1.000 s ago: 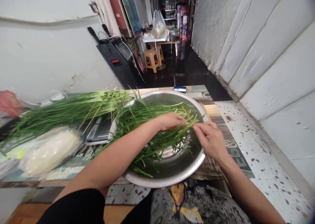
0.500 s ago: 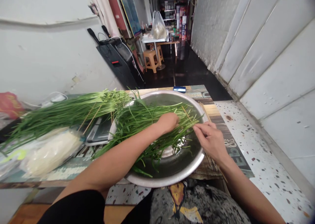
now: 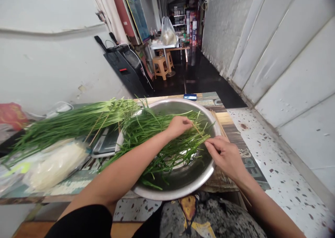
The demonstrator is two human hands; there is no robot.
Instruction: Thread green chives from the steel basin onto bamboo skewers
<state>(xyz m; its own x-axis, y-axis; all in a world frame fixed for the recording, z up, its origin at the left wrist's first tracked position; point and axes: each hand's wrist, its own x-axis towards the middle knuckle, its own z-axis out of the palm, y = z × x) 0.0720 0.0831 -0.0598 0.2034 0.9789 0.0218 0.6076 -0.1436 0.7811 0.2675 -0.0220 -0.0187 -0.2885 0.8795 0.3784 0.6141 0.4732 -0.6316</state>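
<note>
A wide steel bowl sits on the table's near edge, holding long green chive stalks in a little water. My left hand reaches across the bowl with its fingers pinched on a few stalks near their cut ends. My right hand hovers over the bowl's right rim, its fingers closed on the ends of the same bunch at about the rim. A thin wooden skewer lies among the stalks between the two hands.
A big pile of loose chives covers a dark tray left of the bowl. A clear bag of pale noodles lies at the front left. Skewers lie right of the bowl. A blue phone rests at the far edge.
My left hand has drawn back a little and shifted along the stalks toward the far side. My right hand has slid slightly nearer along the rim, still at the ends.
</note>
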